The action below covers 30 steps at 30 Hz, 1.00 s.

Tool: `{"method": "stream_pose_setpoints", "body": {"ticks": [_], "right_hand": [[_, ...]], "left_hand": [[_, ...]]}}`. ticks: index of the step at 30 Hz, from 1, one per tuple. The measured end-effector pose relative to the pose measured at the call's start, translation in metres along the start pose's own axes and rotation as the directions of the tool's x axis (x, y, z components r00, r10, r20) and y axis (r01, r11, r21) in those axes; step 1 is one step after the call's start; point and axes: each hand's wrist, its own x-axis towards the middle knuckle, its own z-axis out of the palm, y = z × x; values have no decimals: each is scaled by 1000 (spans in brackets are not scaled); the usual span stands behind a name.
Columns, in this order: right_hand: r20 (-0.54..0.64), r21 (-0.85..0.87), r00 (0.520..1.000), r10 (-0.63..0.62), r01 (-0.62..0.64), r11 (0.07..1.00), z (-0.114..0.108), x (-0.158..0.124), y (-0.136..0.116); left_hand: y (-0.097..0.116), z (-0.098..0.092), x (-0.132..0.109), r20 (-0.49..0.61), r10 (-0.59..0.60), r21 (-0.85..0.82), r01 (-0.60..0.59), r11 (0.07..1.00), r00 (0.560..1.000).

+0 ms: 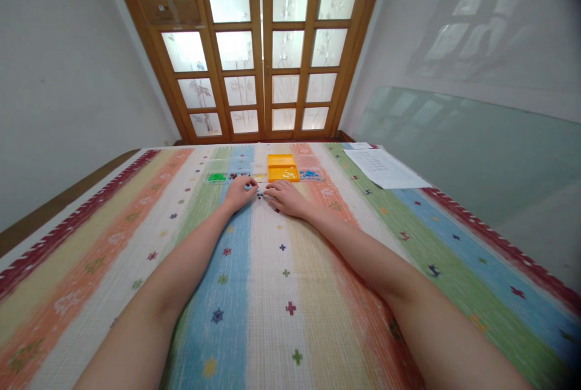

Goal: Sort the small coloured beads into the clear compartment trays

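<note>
The left hand (240, 194) and the right hand (285, 197) meet over the cloth (267, 293), near its far edge, with a small gap between them. In the gap lie a few loose bits (259, 196), dark and bluish, too small to count or to name. The left hand curls, thumb and forefinger drawn near each other; a speck of pale blue shows there, but I cannot tell whether it is gripped. The right hand lies low, palm down, fingers loosely bent toward the loose bits; its fingertips blur into them, so I cannot tell whether it grasps 1

Just beyond stands a row of containers. The yellow box (282, 160) has its lid raised at the back and white bits (288, 174) in its tray; the right hand is just in front of it. To its right are blue bits (310, 175), to its left dark red bits (239, 176), partly hidden by the left hand, and farther left green bits (216, 177). Their clear cases are hard to make out against the stripes

The paper (385, 167) lies farther right, its writing unreadable. The 2 arms are cut off by the lower edge
</note>
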Motion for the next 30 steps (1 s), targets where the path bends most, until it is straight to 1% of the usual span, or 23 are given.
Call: {"method": "stream_pose_setpoints", "body": {"ticks": [2, 5, 7, 10, 12, 15, 19, 22, 24, 27, 30], "right_hand": [[30, 6, 999, -33, 33, 999, 2, 0, -6], [88, -1, 996, -31, 32, 999, 6, 0, -11], [130, -16, 991, -6, 9, 1000, 8, 1, -12], [156, -40, 987, 25, -19, 999, 9, 1, -10], [131, -37, 991, 24, -19, 999, 10, 1, -7], [57, 12, 998, 11, -12, 1000, 11, 0, 0], [-19, 100, 1000, 25, -23, 995, 11, -1, 8], [-50, 122, 998, 26, -20, 992, 11, -1, 10], [-62, 116, 998, 28, -20, 993, 12, -1, 10], [-75, 98, 996, 38, -30, 995, 12, -1, 11], [-69, 93, 997, 30, -24, 995, 11, 0, 11]], "left_hand": [[-6, -2, 1, -69, -78, -47, 75, 996, 995], [-11, -4, 1, -119, -191, -96, 180, 979, 974], [-11, -6, 0, -117, -229, -57, 224, 973, 966], [-7, -6, 0, -74, -217, 35, 220, 975, 973], [-6, -6, -1, -60, -201, 54, 204, 977, 978], [-7, -6, -1, -60, -197, 60, 200, 978, 979], [-9, -7, 0, -94, -195, 31, 198, 980, 976], [-12, -6, 1, -133, -224, -46, 220, 974, 966], [-14, -5, 3, -140, -278, -154, 257, 954, 950], [-21, -1, 7, -127, -378, -359, 313, 879, 917], [-30, 1, 9, -144, -443, -511, 317, 799, 885]]}}
